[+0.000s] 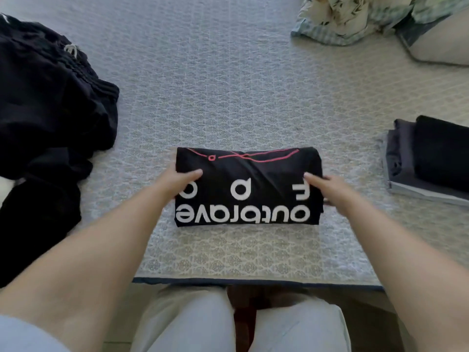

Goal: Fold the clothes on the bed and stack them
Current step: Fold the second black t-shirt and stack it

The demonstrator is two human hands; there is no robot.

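Between the hands, the folded T-shirt (247, 186) is black with white lettering and thin red lines. The bedspread (228, 85) beneath is pale grey, lattice-patterned.

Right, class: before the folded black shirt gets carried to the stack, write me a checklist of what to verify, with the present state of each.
1. Black shirt folded into a compact rectangle: ok.
2. Left hand grips the shirt's left edge: ok.
3. Right hand grips the right edge: ok.
4. Stack of folded clothes at the right is tidy, with room on top: ok.
5. Bed between shirt and stack free of obstacles: ok.
6. Dark pile at the left all folded: not ok.
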